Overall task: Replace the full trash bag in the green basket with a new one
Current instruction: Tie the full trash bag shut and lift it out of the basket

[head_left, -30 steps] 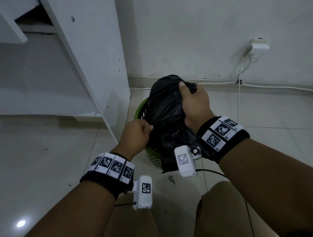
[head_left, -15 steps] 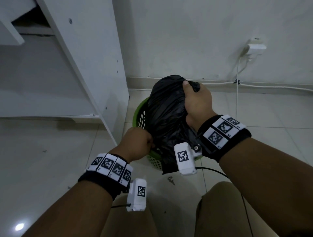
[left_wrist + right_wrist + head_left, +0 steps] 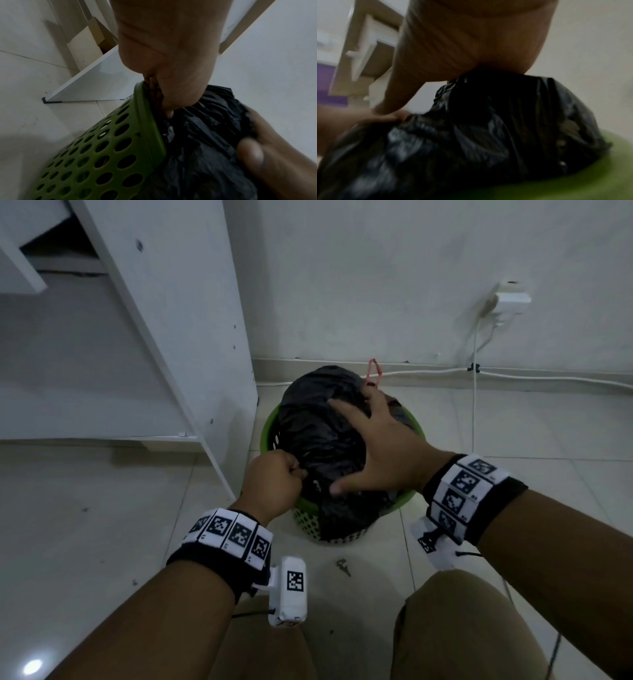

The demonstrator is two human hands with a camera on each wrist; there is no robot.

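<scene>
A green perforated basket (image 3: 305,518) stands on the tiled floor, with a full black trash bag (image 3: 318,422) bulging out of its top. The bag's red drawstring (image 3: 374,373) sticks up at the far side. My left hand (image 3: 294,475) is curled at the near-left rim and pinches a fold of the bag. The left wrist view shows those fingers (image 3: 169,108) tucked between the basket rim (image 3: 147,128) and the bag (image 3: 205,135). My right hand (image 3: 380,446) is spread open over the bag's top. The blurred right wrist view shows its palm (image 3: 462,47) against the bag (image 3: 471,135).
A white cabinet panel (image 3: 191,320) stands close on the basket's left. A plug adapter (image 3: 510,299) sits on the wall behind, and its cable (image 3: 513,374) runs along the skirting. A small scrap (image 3: 342,566) lies on the floor before my knees (image 3: 445,628).
My right hand has let go of the gathered bag top and spread open over it. The bag sits lower in the basket. My left hand stays at the near rim.
</scene>
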